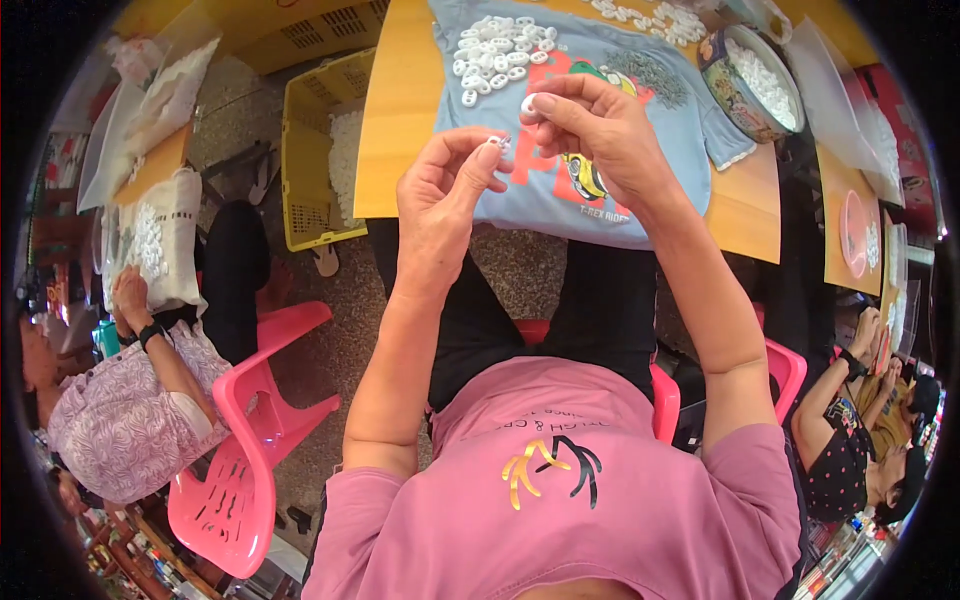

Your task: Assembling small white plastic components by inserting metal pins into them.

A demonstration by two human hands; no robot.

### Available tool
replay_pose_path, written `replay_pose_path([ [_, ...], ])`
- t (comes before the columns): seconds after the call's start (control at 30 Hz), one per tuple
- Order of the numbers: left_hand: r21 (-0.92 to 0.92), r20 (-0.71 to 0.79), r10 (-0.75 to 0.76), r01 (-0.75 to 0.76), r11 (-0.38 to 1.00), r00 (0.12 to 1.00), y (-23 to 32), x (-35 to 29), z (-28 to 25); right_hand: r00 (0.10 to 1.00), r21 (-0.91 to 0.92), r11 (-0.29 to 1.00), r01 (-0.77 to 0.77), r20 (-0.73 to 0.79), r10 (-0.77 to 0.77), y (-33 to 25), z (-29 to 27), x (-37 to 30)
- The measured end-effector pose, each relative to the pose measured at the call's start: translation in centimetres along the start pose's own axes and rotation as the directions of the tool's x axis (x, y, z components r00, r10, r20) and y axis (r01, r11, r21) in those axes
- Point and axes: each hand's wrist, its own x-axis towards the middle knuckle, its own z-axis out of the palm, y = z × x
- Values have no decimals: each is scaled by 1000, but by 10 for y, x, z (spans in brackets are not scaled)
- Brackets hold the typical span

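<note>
My left hand (443, 190) is closed in a pinch over a blue T-shirt (685, 165) spread on the table. Between its thumb and fingertips is a small whitish piece (499, 145), too small to make out fully. To the right and slightly farther away, my right hand (608, 135) pinches a small white plastic piece (528, 104) by its edge. The two pieces are apart. Beyond my left hand, white oval plastic pieces (492, 55) with holes lie heaped on the shirt. A pile of small grey metal parts (650, 78) lies beyond my right hand.
A round tin (745, 85) of white pieces stands at the table's far right. More white pieces (655, 18) lie along the far edge. A yellow crate (305, 150) sits left of the wooden table (390, 130). People work at both sides; a pink chair (250, 430) stands left.
</note>
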Motion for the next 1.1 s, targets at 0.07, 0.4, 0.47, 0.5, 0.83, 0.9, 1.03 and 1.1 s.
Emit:
replay_pose_path([
  [0.07, -33, 19, 78, -77, 997, 997, 1, 0, 13, 999, 190, 981, -39, -10, 42, -3, -3, -13],
  [0.4, -39, 80, 105, -103, 994, 991, -6, -1, 41, 981, 226, 974, 2, -190, 42, 2, -9, -55],
  [0.47, -44, 82, 100, -96, 994, 992, -6, -1, 45, 987, 271, 962, 3, -156, 41, 2, -13, -60],
  [0.5, -43, 84, 98, -95, 995, 992, -6, -2, 46, 987, 273, 962, 4, -159, 40, 1, -14, -62],
  [0.83, 90, 89, -19, 11, 996, 996, -3, -7, 52, 980, 236, 964, 119, -181, -77, -6, -16, -71],
  [0.9, 116, 94, -23, 12, 993, 995, -3, -7, 51, 979, 202, 971, 127, -181, -90, -6, -15, -71],
  [1.03, 144, 84, -37, 25, 989, 996, -7, -5, 48, 973, 91, 981, 174, -172, -156, -7, -12, -71],
  [1.1, 160, 82, -35, 21, 987, 996, -6, -6, 49, 969, 8, 982, 187, -168, -183, -9, -12, -72],
])
